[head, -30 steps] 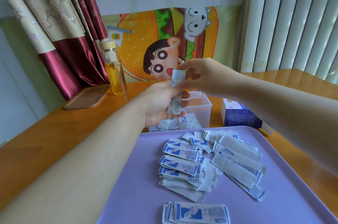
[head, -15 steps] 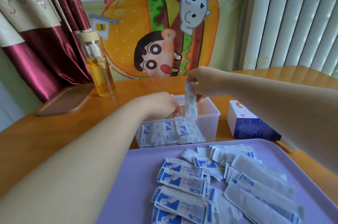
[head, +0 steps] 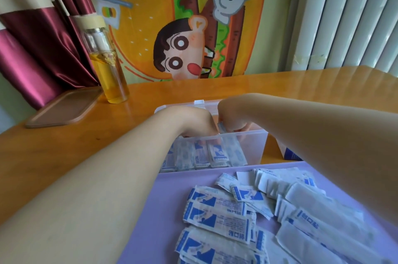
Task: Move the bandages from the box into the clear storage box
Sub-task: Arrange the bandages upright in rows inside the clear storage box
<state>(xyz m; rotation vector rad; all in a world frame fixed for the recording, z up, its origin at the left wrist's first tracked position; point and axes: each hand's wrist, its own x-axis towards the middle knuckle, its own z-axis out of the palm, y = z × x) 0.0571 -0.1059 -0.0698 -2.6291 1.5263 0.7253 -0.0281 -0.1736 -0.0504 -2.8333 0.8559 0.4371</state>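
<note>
The clear storage box [head: 254, 145] stands on the wooden table just beyond the purple tray. Several wrapped bandages [head: 200, 156] stand in a row against its near wall. My right hand [head: 232, 117] reaches down into the box and pinches one bandage [head: 221, 128] by its top end. My left hand [head: 193, 121] is inside the box too, its fingers down among the standing bandages; whether they grip one is hidden. A loose pile of blue-and-white bandages [head: 247, 212] lies on the tray. The blue bandage box [head: 288, 152] peeks out behind my right forearm.
The purple tray [head: 150, 220] fills the near foreground. A glass bottle of yellow liquid [head: 107, 69] and a brown lid [head: 64, 108] stand at the back left. A cartoon poster, a red curtain and white blinds line the wall behind the table.
Both hands dropped from above the table down into the clear box. The bandage in my right hand went from held high to lowered inside the box. The camera moved closer.
</note>
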